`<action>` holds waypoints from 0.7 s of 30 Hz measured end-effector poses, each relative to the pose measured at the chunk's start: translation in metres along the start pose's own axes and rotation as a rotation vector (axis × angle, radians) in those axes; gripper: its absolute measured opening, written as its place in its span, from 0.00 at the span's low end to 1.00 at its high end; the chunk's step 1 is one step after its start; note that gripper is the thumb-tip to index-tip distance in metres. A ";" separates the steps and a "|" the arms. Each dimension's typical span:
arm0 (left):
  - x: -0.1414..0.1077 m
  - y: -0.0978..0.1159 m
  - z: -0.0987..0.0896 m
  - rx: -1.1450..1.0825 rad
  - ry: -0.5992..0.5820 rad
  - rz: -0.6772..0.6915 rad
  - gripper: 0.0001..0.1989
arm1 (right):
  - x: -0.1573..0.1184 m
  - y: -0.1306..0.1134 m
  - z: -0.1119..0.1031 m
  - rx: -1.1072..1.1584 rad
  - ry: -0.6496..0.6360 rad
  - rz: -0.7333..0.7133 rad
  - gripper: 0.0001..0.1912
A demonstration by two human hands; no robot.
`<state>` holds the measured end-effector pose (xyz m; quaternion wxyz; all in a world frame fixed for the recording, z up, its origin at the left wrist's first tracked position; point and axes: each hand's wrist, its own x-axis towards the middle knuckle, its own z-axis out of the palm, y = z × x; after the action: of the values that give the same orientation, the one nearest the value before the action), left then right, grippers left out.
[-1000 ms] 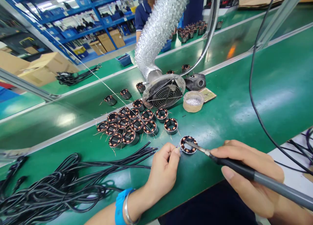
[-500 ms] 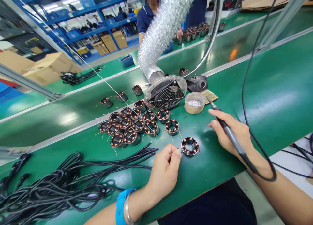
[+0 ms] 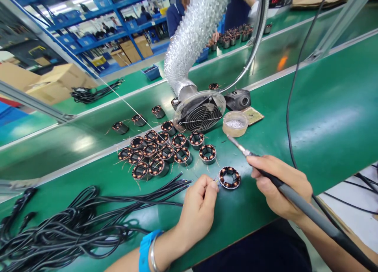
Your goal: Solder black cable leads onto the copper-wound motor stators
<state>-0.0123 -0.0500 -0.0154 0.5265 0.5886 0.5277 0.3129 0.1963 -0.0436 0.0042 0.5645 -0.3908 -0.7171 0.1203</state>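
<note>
My left hand (image 3: 198, 209) is closed in a pinch on a thin wire at the left side of a motor stator (image 3: 229, 178). This stator, a ring with copper windings, lies on the green bench by my fingertips. A black cable runs in under that hand; how it meets the wire is hidden by my fingers. My right hand (image 3: 280, 185) grips a soldering iron (image 3: 274, 181), its tip pointing up and left, just in front of a round tub (image 3: 235, 124) of greyish material. The tip is apart from the stator.
Several stators (image 3: 158, 166) with loose wire ends stand at centre left. Black cables (image 3: 73, 224) lie at front left. A fume extractor fan (image 3: 202, 115) with a silver duct, an iron holder (image 3: 239, 100) and a sponge tray (image 3: 254, 115) stand behind. Co-workers are across the belt.
My right hand has brought the soldering iron down and left, from the sponge tray to the tub's front. Stators on the belt have shifted left. My left hand has stayed nearly still.
</note>
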 end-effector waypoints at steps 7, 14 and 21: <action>-0.001 0.003 0.000 0.070 0.018 0.033 0.17 | -0.010 -0.030 -0.017 -0.023 -0.182 -0.004 0.16; -0.002 0.006 0.000 0.090 0.013 0.031 0.17 | -0.026 -0.031 -0.008 -0.007 -0.128 0.021 0.14; -0.002 0.005 0.000 0.082 0.008 0.031 0.16 | -0.021 -0.033 -0.011 0.005 -0.130 0.010 0.14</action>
<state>-0.0108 -0.0513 -0.0103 0.4950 0.6166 0.5328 0.3014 0.1936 -0.0826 0.0133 0.5169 -0.3843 -0.7501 0.1499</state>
